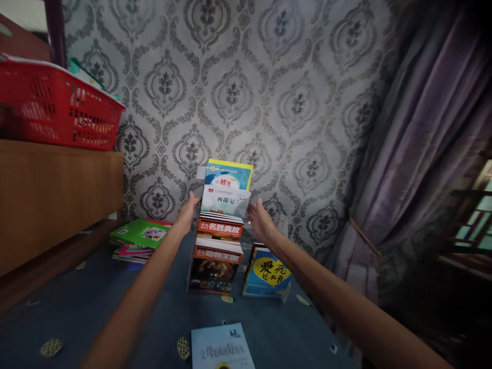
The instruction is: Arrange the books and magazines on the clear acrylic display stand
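Books stand in stepped rows in a clear rack in the middle of the view. At the back is a blue book with a yellow edge (pixel 230 174). Before it leans a pale book with black characters (pixel 226 201). Lower come a red-covered book (pixel 220 227) and a dark book with a big cat's face (pixel 213 269). My left hand (pixel 187 214) is at the rack's left side, its fingers extended by the pale book's edge. On the other side my right hand (pixel 262 221) has its fingers stretched out near that book's right edge. Whether either hand presses on it, I cannot tell.
A blue book with a yellow oval (pixel 269 271) stands in a clear holder at right. A light blue book (pixel 221 346) lies in front. Left are a book stack (pixel 140 233) and a red basket (pixel 61 102) on a wooden cabinet (pixel 61 189). A curtain (pixel 415 133) hangs right.
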`<state>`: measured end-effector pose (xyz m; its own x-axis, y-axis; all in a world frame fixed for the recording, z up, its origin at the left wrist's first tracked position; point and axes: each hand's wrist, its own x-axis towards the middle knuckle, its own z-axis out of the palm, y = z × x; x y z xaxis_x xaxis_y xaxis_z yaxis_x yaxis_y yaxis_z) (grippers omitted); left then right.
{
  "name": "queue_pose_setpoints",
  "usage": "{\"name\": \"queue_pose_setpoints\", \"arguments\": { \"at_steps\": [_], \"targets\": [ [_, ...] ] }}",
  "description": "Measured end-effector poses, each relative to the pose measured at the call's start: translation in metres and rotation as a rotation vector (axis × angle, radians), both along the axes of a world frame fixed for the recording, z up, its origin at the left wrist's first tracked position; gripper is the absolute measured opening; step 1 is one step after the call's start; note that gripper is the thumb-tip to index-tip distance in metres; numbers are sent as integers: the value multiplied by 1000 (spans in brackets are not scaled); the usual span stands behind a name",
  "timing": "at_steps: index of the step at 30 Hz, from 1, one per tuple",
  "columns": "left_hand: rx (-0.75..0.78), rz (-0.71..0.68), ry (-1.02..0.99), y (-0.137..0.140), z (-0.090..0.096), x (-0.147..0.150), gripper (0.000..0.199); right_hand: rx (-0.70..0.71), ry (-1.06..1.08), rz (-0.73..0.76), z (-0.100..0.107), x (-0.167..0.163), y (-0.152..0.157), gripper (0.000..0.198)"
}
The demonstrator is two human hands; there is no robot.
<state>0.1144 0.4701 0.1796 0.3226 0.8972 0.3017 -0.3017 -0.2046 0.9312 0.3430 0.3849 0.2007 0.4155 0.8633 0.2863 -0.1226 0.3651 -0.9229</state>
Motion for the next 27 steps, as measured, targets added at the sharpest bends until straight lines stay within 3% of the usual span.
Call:
{"name": "queue_pose_setpoints", "arguments": {
  "at_steps": [3, 8, 18, 27],
  "targets": [
    [-35, 52, 36, -2, -1, -1, 80, 9, 17, 55, 2, -6, -1, 53],
    [32, 47, 66, -7, -2, 1, 80, 27, 8, 118, 6, -13, 0, 54],
    [60, 29, 102, -8, 2, -3, 81, -36, 46, 71, 14, -22, -8, 54],
    [106, 41, 152, -3, 1, -5, 81, -13, 30, 81, 6, -11, 0, 52]
  ]
}}
